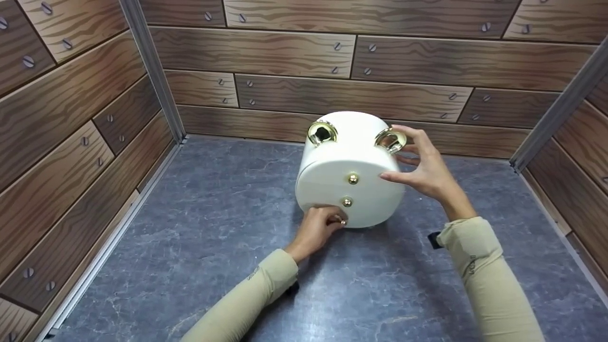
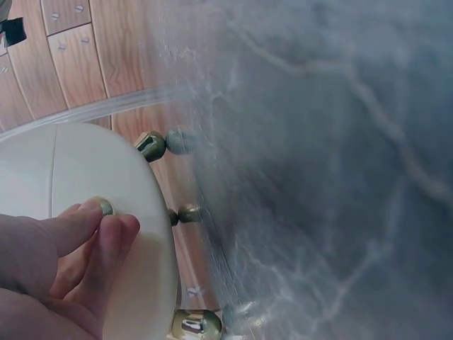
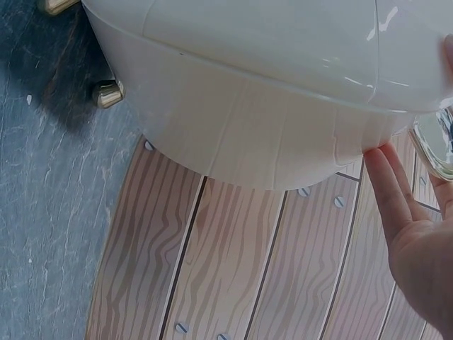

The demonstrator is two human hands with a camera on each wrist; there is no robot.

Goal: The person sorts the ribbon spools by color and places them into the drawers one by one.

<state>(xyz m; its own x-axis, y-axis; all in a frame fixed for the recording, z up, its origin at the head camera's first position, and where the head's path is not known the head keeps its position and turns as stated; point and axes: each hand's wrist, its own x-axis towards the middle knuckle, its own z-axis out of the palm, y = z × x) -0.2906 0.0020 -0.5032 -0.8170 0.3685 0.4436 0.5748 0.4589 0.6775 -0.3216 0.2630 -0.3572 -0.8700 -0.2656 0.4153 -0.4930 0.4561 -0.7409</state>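
Note:
A white rounded drawer box (image 1: 351,142) with two gold rings on top stands on gold feet (image 2: 197,324). Three gold knobs run down its front, the upper one (image 1: 353,178) and middle one (image 1: 347,202) uncovered. Pinched between the thumb and fingers of my left hand (image 1: 319,227) is the lowest gold knob (image 2: 105,206). My right hand (image 1: 425,168) steadies the right side of the box, its thumb at the front edge and its fairly straight fingers (image 3: 388,180) touching the side by the right gold ring (image 1: 391,140). The left gold ring (image 1: 322,133) is untouched.
Wood-patterned panels (image 1: 294,52) enclose the work area at the back and both sides, with grey metal posts (image 1: 156,71) in the corners. The box stands on a dark grey marbled surface (image 1: 213,199), close to the back wall.

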